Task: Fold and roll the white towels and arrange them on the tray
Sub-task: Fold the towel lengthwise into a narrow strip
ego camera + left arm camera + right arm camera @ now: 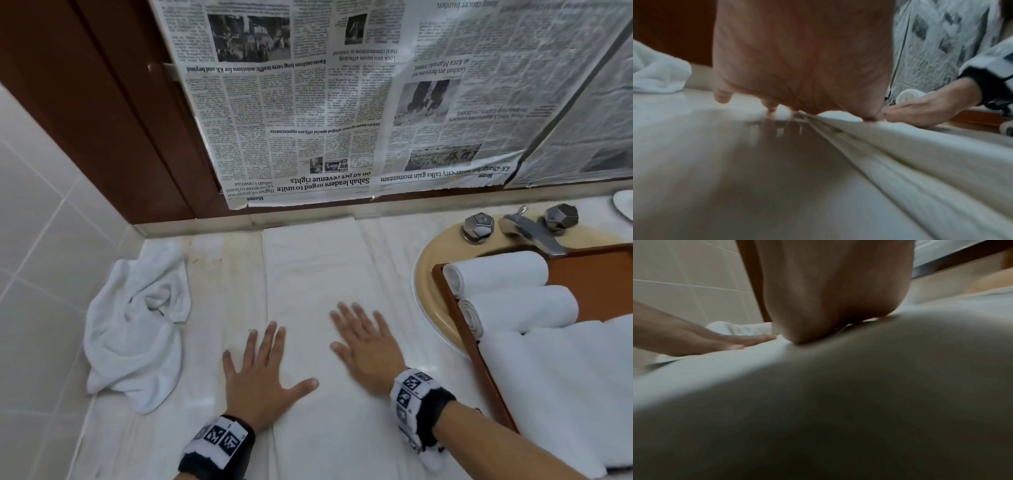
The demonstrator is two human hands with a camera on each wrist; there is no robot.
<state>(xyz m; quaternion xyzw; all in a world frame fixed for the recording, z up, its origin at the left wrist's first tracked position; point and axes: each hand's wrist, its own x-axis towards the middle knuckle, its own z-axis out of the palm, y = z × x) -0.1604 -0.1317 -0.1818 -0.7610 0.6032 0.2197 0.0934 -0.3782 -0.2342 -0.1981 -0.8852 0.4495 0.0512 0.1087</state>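
Both the left hand (pixel 258 378) and the right hand (pixel 366 346) are lying flat with fingers spread wide, holding nothing, pressing on the long folded strip of white terry towel (pixel 318 274) that is lying on the pale marble counter (pixel 212 274) between the crumpled white towel (pixel 137 329) and the brown wooden tray (pixel 596 270) already carrying rolled white towels (pixel 496 270). The strip is running lengthwise from the person toward the newspaper-covered wall (pixel 342 102), its long axis pointing straight away. It is looking soft, light and limp, likely to skew or loosen, so I would be taking hold of the near short end with both hands and rolling it away tightly.
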